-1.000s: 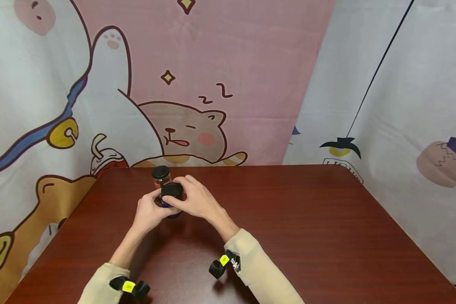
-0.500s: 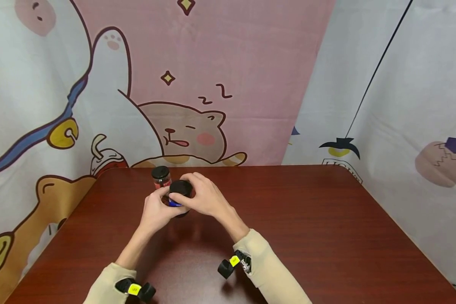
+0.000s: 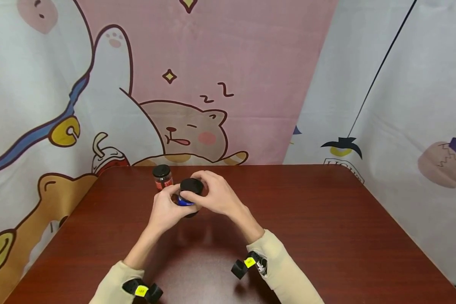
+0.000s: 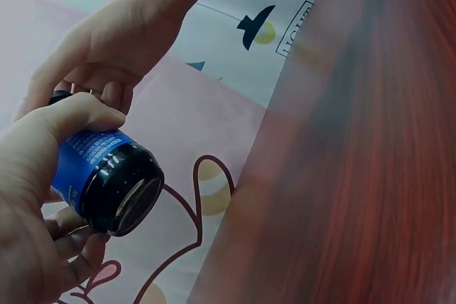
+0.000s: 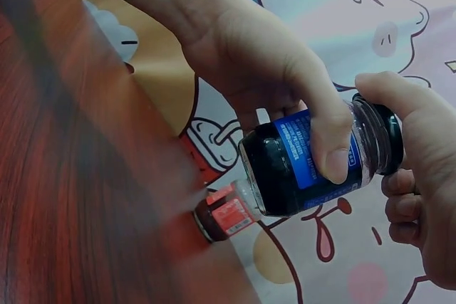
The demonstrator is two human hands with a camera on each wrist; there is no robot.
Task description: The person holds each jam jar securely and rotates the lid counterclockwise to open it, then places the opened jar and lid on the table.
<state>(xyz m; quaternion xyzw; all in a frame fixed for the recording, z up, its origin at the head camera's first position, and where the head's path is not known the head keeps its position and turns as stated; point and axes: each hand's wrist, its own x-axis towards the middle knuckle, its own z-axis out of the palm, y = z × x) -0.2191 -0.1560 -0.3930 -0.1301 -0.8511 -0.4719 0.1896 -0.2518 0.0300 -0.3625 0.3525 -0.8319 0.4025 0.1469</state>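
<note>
A dark glass jar with a blue label [image 3: 185, 201] and a black lid [image 3: 191, 185] is between both hands. My left hand [image 3: 166, 211] grips the jar's body, its thumb lying across the label [image 5: 303, 151]. Fingers and thumb of my right hand [image 3: 218, 196] hold the lid at its rim; the lid [image 5: 385, 140] sits on the jar's mouth. In the left wrist view the dark bottom of the jar [image 4: 132, 194] shows below the left thumb. A second jar, with a red label and black lid [image 3: 162, 179], stands just behind and to the left.
The brown wooden table [image 3: 311, 223] stretches out to the right and in front. A printed cloth [image 3: 251, 84] with cartoon animals hangs behind its far edge. Small black cameras are strapped at both sleeves [image 3: 285, 270].
Both hands have shifted to the right with the blue-labelled jar, away from the red-labelled one, which has stayed in place. Both hands keep their grip on jar and lid.
</note>
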